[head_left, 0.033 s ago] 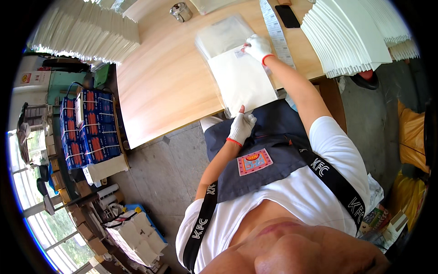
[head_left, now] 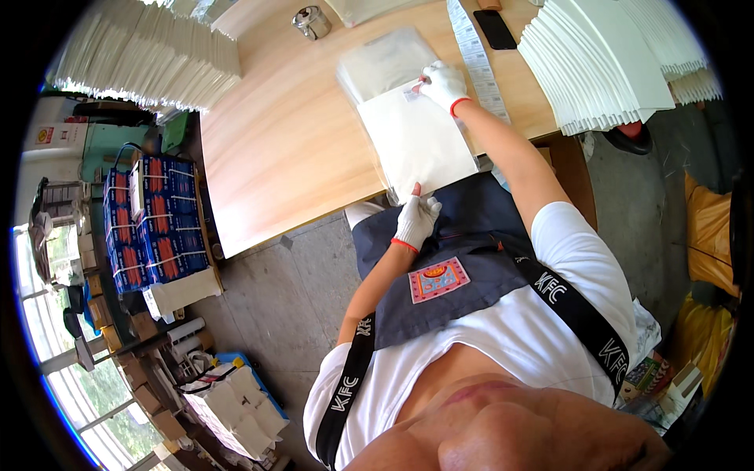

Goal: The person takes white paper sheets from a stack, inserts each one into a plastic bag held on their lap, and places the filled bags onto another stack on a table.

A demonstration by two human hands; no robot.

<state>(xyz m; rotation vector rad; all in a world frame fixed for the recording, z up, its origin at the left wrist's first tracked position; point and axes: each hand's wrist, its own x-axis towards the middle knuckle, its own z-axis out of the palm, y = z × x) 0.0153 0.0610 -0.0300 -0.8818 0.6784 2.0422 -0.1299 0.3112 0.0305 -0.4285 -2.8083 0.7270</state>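
Observation:
A flat white packet (head_left: pixel 416 141) in a clear plastic sleeve lies at the table's front edge. My left hand (head_left: pixel 416 221), in a white glove with a red cuff, grips its near edge, thumb on top and the other fingers curled. At the packet's far right corner is a small pale label (head_left: pixel 410 95). My right hand (head_left: pixel 443 85), gloved alike, has its bent fingers and thumb closed at that label's edge. Beyond the packet lies a stack of clear plastic sleeves (head_left: pixel 385 59), partly overlapped by it.
A long strip of printed labels (head_left: pixel 477 63) runs right of my right hand, near a black phone (head_left: pixel 495 29). White folded stacks stand at the far right (head_left: pixel 601 67) and far left (head_left: pixel 149 55). A metal cup (head_left: pixel 312 22) sits at the back. Strapped blue boxes (head_left: pixel 161 220) stand left of the table (head_left: pixel 283 149).
My right hand has shifted very slightly toward me at the packet's corner. My left hand and the packet stay in place.

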